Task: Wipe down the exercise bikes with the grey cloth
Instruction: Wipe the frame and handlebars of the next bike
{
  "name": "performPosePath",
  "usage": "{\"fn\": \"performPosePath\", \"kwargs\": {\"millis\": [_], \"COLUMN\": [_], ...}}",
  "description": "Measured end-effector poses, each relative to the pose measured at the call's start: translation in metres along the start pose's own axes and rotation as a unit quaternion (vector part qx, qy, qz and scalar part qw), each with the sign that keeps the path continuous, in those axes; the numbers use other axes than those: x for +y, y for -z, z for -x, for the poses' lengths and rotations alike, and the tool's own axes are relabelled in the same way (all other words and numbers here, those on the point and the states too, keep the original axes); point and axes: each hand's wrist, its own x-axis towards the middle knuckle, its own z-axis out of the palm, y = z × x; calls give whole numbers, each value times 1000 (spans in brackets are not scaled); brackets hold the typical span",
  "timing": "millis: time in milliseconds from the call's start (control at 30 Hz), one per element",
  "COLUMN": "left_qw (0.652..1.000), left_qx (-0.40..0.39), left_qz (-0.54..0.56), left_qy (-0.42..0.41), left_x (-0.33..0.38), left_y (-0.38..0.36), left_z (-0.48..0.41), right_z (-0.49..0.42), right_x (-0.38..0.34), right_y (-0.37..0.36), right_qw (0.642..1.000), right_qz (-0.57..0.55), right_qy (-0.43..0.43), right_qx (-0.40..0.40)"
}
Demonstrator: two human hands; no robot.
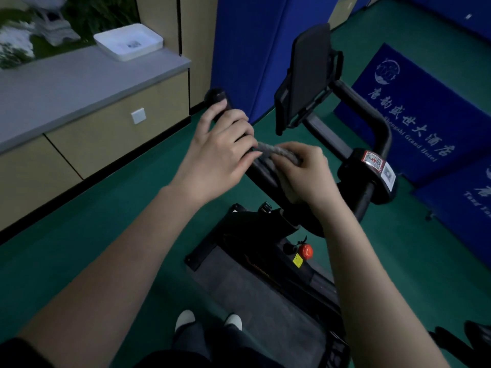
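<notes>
A black exercise bike (265, 243) stands in front of me, its handlebar (369, 120) curving across the middle of the view. My left hand (220, 152) grips the left handlebar grip (216, 95), fingers curled over it. My right hand (305, 171) holds the grey cloth (276, 151) bunched against the bar just right of the left hand; most of the cloth is hidden under my fingers. A dark console screen (308, 73) rises behind the bar. A red knob (305, 251) sits low on the frame.
A grey counter (79, 83) with beige cabinets runs along the left, carrying a white tray (128, 41). Blue padded panels (252, 49) stand behind the bike, and blue mats (414, 115) with white lettering lean at the right. The floor (106, 221) is green. My white shoes (186, 318) show below.
</notes>
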Motion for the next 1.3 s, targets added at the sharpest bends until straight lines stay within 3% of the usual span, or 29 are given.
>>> {"fn": "performPosePath", "kwargs": {"millis": [200, 433, 633, 833, 1000, 1300], "left_qw": [1000, 999, 999, 998, 997, 995], "left_qx": [11, 23, 18, 24, 23, 32], "left_qz": [9, 17, 14, -1, -9, -22], "left_qy": [3, 25, 32, 55, 73, 96], "left_x": [-1, 6, 9, 17, 21, 28], "left_y": [-2, -6, -5, -7, -9, -10], "left_z": [3, 3, 4, 5, 4, 3], "right_z": [-17, -26, -24, -24, -20, -1], "right_x": [22, 21, 43, 42, 60, 62], "right_y": [19, 18, 42, 41, 64, 58], "right_qw": [972, 944, 911, 906, 895, 942], "right_qz": [-101, -155, -114, -129, -26, -32], "right_qy": [-42, -83, -86, -52, 10, 28], "right_qx": [-208, -281, -387, -400, -445, -334]}}
